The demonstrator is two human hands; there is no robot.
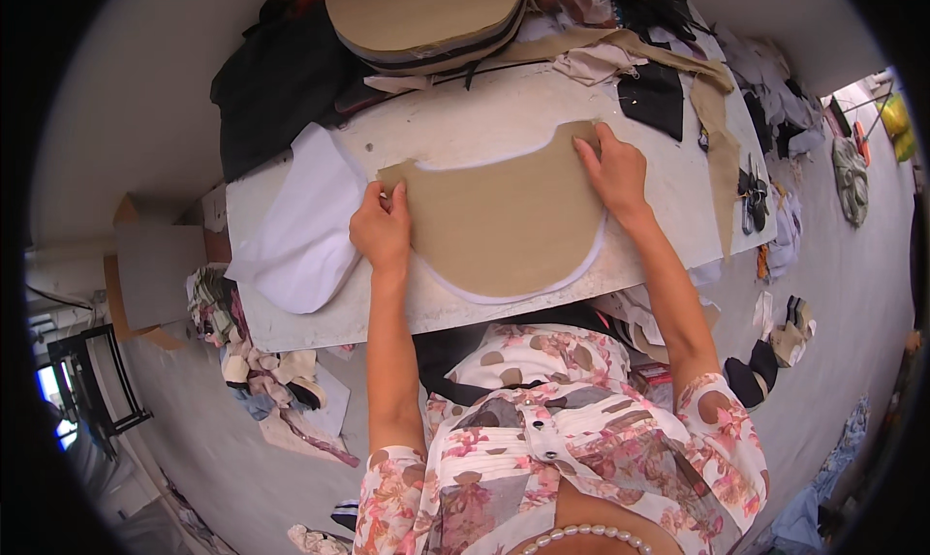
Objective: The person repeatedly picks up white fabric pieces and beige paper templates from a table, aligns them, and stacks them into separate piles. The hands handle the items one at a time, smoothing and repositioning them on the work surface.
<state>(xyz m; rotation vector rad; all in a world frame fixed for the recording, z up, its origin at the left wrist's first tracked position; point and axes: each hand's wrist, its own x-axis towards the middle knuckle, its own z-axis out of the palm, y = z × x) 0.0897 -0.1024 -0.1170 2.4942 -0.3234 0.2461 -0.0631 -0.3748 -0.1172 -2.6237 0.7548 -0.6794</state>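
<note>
A tan, half-round fabric piece lies on the pale table, its curved edge toward me. A white layer peeks out beneath it along the curve and the upper edge. My left hand pinches the tan piece's upper left corner between thumb and fingers. At the upper right corner, my right hand grips it the same way, thumb on top. Just left of my left hand is a loose white fabric piece, partly hanging over the table's front edge.
A thick stack of half-round tan and dark pieces stands at the table's far side. Black cloth lies far left. Scissors rest near the right edge, by a tan strip. Fabric scraps litter the floor around a cardboard box.
</note>
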